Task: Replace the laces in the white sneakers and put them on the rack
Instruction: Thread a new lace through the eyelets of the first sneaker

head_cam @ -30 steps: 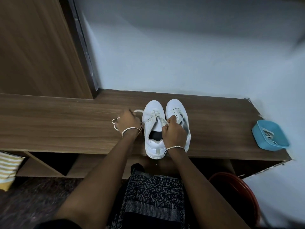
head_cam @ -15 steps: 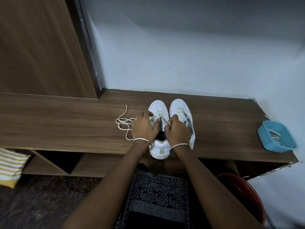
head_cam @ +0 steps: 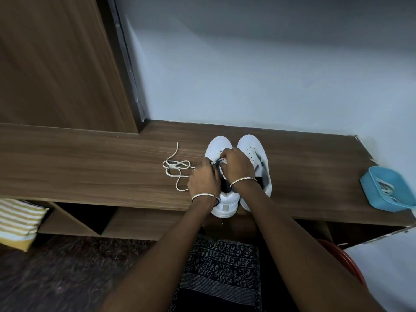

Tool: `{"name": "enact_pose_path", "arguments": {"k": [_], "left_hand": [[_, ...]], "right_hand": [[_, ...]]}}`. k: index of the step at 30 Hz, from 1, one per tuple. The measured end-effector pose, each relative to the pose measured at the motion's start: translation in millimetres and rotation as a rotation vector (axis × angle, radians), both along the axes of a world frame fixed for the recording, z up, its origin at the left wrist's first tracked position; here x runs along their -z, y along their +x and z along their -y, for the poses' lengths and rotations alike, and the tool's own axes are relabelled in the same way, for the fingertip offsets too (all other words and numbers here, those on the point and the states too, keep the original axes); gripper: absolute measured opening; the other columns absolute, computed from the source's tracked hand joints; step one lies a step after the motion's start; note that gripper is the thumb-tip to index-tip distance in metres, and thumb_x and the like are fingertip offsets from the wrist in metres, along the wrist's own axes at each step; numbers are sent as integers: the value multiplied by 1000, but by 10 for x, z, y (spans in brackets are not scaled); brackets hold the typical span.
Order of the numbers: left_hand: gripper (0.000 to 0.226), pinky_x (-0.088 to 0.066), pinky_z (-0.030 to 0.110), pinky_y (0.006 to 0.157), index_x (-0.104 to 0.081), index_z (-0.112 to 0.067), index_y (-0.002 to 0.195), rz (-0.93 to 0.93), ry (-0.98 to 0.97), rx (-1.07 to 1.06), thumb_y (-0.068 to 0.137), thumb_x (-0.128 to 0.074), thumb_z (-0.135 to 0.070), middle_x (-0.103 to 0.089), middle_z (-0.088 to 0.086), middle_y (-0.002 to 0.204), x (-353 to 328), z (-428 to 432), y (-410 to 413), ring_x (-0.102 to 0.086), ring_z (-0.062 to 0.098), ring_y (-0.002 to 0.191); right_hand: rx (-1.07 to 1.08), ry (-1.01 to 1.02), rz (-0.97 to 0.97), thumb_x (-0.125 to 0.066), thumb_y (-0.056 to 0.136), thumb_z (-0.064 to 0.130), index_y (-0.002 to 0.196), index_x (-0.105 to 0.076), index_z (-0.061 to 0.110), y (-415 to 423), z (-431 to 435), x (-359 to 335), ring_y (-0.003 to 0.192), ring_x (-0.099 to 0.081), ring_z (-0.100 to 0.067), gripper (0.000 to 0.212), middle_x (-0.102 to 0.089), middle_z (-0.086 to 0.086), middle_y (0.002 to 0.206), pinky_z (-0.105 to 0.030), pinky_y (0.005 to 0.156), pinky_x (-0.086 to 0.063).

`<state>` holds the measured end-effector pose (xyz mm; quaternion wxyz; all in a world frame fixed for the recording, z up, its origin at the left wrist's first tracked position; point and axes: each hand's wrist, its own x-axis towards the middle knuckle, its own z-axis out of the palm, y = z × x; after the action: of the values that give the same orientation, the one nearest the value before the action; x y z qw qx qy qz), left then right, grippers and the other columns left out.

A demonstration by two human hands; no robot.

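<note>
Here, on the wooden counter (head_cam: pixel 90 167), the left sneaker (head_cam: pixel 219 144) is gripped at its side by the curled left hand (head_cam: pixel 203 179), while its lace (head_cam: pixel 177 165), trailing loose alongside, is pinched by the right hand (head_cam: pixel 237 165). Unlacing is judged underway; remaining eyelets must be cleared next.

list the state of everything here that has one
left sneaker, upright on the bench, held at its lacing
right sneaker, upright beside it, unheld
loose lace, lying looped on the bench, left of the sneakers
blue tray, at the bench's right end, white laces inside
left hand, fingers curled, grips the left sneaker
right hand, pinches the left sneaker's lacing area
</note>
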<state>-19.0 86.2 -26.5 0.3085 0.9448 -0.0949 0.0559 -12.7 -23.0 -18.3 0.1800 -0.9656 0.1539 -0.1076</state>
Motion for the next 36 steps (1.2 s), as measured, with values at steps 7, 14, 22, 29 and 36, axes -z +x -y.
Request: {"name": "enact_pose_path", "arguments": {"k": [7, 14, 22, 29, 36], "left_hand": [[20, -34, 36, 61, -52, -10, 100, -2, -7, -23, 99, -43, -27, -67, 15, 93, 0, -12, -16, -63, 39, 90], [19, -35, 36, 62, -52, -12, 103, 1, 34, -37, 99, -45, -29, -67, 14, 94, -14, -23, -33, -64, 39, 90], [21, -37, 36, 61, -53, -13, 106, -30, 31, -70, 101, -44, -31, -68, 15, 93, 3, -9, -32, -65, 39, 89], [15, -37, 36, 62, -51, -14, 108, -49, 99, -60, 102, -42, -25, -68, 14, 95, -13, -14, -8, -66, 39, 92], [13, -37, 37, 62, -50, -15, 110, -39, 121, -65, 103, -43, -22, -69, 14, 96, -1, -4, -12, -66, 40, 91]], "right_hand": [[-15, -138, -10, -48, 95, 16, 100, -60, 13, 72, 8, 3, 94, -62, -37, 13, -63, -12, 99, -40, 72, -51], [478, 450, 21, -58, 85, 20, 94, -71, 5, 72, 218, -134, 101, -64, -38, 22, -72, -16, 101, -31, 75, -45], [103, 359, 145, -67, 80, 18, 91, -69, 20, 29, 116, -103, 99, -62, -23, 11, -69, -1, 99, -37, 86, -51], [27, -44, 39, -55, 91, 17, 90, -69, 12, 56, 6, 12, 107, -52, -33, 15, -62, -10, 108, -45, 82, -50], [409, 512, 344, -52, 87, 7, 77, -60, 11, -14, 245, -100, 93, -65, -33, 13, -70, -12, 96, -41, 84, -51]]}}
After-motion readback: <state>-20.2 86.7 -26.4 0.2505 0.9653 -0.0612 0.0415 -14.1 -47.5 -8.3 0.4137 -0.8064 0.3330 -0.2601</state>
